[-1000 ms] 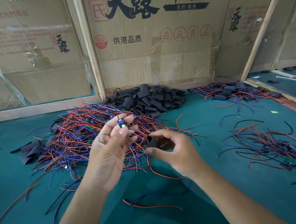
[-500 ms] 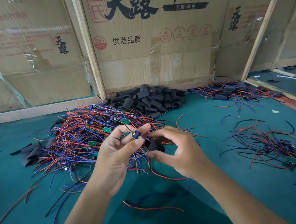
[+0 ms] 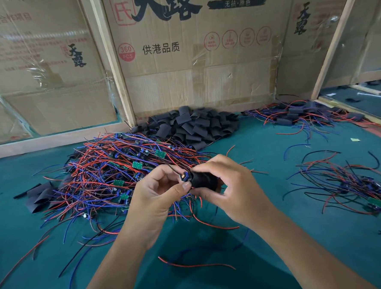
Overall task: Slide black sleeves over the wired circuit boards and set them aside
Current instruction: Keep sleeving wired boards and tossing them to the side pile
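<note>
One head-worn camera looks forward and down from above the forearms, close to both hands (image 3: 187, 189), which sit mid-frame. Its wide angle takes in the green table (image 3: 303, 260) from the near edge to the cardboard wall (image 3: 192, 77) behind.

Circuit board (image 3: 184, 176) mostly hidden: only blue end shows between left hand (image 3: 154, 199) thumb and black sleeve (image 3: 204, 181); depth inside sleeve cannot be told. Sleeve's far end covered by right hand (image 3: 233, 192) fingers. Boards in wire pile (image 3: 119, 171) largely buried under red and blue leads. Sleeved pieces in far heap (image 3: 299, 115) too small to count. Carton (image 3: 191, 61) print cut off at top edge. Both forearms cut by bottom edge.
</note>
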The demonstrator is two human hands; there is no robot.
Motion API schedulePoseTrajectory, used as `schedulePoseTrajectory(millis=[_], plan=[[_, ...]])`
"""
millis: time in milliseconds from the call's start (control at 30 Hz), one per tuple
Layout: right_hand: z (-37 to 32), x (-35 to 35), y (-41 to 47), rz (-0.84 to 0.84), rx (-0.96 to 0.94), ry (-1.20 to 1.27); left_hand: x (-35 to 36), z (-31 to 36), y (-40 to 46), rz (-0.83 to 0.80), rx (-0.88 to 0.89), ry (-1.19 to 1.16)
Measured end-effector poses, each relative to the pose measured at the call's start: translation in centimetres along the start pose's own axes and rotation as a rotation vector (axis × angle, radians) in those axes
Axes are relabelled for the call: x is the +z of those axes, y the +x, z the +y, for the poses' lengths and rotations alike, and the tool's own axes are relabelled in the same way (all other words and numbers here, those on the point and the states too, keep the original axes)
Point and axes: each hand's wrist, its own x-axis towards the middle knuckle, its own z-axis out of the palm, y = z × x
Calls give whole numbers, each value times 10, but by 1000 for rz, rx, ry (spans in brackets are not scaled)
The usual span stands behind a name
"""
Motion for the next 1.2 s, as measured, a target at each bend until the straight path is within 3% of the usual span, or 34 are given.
schedulePoseTrajectory(millis=[533, 733, 1200], plan=[[10, 3, -2, -14, -20, 38, 3, 5, -2, -5, -107, -125], [14, 8, -2, -16, -42, 35, 2, 4, -2, 14, -131, -19], [9, 7, -3, -20, -100, -22, 2, 13, -4, -29, -436, -200]])
